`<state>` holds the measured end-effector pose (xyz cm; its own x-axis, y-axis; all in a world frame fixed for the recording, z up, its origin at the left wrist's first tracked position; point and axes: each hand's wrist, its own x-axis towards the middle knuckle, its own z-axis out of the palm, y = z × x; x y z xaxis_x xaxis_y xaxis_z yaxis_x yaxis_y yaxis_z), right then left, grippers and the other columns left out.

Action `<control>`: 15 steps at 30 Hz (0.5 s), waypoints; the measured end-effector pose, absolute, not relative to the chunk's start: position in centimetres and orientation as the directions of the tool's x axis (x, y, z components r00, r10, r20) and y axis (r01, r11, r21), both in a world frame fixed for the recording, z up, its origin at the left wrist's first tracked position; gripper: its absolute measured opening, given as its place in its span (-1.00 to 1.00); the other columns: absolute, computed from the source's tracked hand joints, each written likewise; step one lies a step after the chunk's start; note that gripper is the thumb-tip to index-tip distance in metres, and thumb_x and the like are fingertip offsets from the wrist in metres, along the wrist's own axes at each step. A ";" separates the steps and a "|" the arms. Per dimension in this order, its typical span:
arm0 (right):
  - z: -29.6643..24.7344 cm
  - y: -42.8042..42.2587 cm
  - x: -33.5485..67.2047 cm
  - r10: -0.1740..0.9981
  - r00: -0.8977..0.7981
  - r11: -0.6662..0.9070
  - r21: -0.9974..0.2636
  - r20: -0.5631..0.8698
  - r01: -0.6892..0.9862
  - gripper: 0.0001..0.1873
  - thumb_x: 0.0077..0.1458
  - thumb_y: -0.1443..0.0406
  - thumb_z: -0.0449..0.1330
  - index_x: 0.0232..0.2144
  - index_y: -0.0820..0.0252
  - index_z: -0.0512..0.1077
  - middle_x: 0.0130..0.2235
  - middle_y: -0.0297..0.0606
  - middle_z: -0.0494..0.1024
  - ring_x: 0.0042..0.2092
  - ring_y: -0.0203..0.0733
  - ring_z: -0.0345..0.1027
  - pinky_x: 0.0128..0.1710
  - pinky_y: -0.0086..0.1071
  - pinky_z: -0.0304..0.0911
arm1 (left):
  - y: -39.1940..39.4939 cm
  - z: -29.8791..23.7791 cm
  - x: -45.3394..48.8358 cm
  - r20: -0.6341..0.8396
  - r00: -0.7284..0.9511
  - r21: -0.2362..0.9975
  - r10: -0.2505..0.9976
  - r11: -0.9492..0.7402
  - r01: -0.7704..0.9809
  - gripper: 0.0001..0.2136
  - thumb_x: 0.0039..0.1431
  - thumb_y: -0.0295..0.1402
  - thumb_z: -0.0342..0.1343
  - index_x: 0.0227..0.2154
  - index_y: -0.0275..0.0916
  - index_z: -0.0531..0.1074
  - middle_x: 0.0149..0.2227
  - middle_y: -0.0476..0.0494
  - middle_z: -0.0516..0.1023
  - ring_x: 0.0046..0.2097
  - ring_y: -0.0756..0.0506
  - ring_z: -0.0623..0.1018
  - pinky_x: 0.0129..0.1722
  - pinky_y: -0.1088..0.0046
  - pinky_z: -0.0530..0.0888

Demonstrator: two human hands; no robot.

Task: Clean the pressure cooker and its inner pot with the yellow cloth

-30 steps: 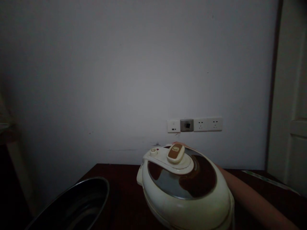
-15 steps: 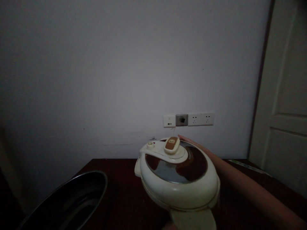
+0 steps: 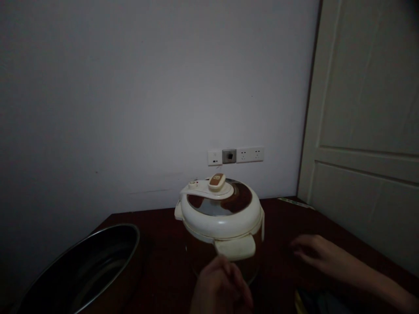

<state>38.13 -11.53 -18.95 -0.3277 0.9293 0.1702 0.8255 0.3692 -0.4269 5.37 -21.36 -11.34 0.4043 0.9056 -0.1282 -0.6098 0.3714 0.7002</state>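
Observation:
An electric pressure cooker (image 3: 222, 218) with a cream lid, brown glossy top panel and cream side handles stands on the dark red table. Its brown-and-cream knob (image 3: 217, 181) sits on top of the lid. My left hand (image 3: 221, 283) is just in front of the cooker, below the near handle (image 3: 235, 247); its fingers are loosely curled and nothing shows in them. Whether it touches the cooker I cannot tell. To the cooker's right, my right hand (image 3: 310, 249) hovers above the table, apart from it, fingers bent with the thumb away from them, holding nothing.
A wide dark pot (image 3: 88, 266) with a shiny rim is at the lower left. Behind the table (image 3: 157, 226) is a wall with sockets (image 3: 249, 154). A pale door (image 3: 366, 131) stands at right. A dark item with a yellow edge (image 3: 299, 302) shows at the bottom.
The cooker, earlier nearer and tilted with my hands around it, now stands lower and upright on the table. Both hands have come off it, the right one drawing back to the right.

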 end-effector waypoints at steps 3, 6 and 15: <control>-21.5 -16.0 38.2 0.942 -0.318 0.334 -0.417 0.109 0.845 -0.47 0.08 -0.02 0.08 0.02 0.06 0.43 0.09 -0.11 0.41 0.11 0.04 0.28 0.14 -0.15 0.16 | -20.6 -8.8 4.2 -0.081 0.184 0.684 0.980 0.189 -0.705 -0.82 -0.25 -0.59 0.06 -0.58 -0.23 0.20 -0.57 0.11 0.24 -0.57 0.07 0.34 -0.64 0.59 0.23; -24.3 -18.4 37.9 0.951 -0.308 0.285 -0.412 0.012 0.866 -0.30 0.00 -0.08 0.14 0.16 -0.01 0.25 0.22 -0.16 0.23 0.23 0.11 0.07 0.20 -0.06 0.05 | -20.0 -6.6 2.7 0.029 -0.054 0.669 0.998 -0.060 -0.741 -0.81 -0.29 -0.62 0.03 -0.60 -0.24 0.18 -0.57 0.10 0.19 -0.57 0.09 0.29 -0.63 0.60 0.25; -27.9 -21.0 37.1 0.920 -0.295 0.364 -0.287 0.257 0.886 -0.38 -0.02 -0.04 0.17 0.09 -0.06 0.32 0.18 -0.16 0.24 0.20 0.20 0.07 0.14 0.09 0.07 | -15.0 -5.0 -4.2 0.292 -0.517 0.613 0.804 -0.572 -0.544 -0.85 -0.38 -0.59 0.04 -0.64 -0.27 0.24 -0.58 0.05 0.29 -0.52 0.05 0.35 -0.59 0.58 0.32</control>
<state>37.05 -20.98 -27.91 -0.2948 0.9203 0.2570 0.8861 0.3640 -0.2870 -4.20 -14.97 -4.98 -0.5172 0.8045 0.2920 -0.5440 -0.5724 0.6135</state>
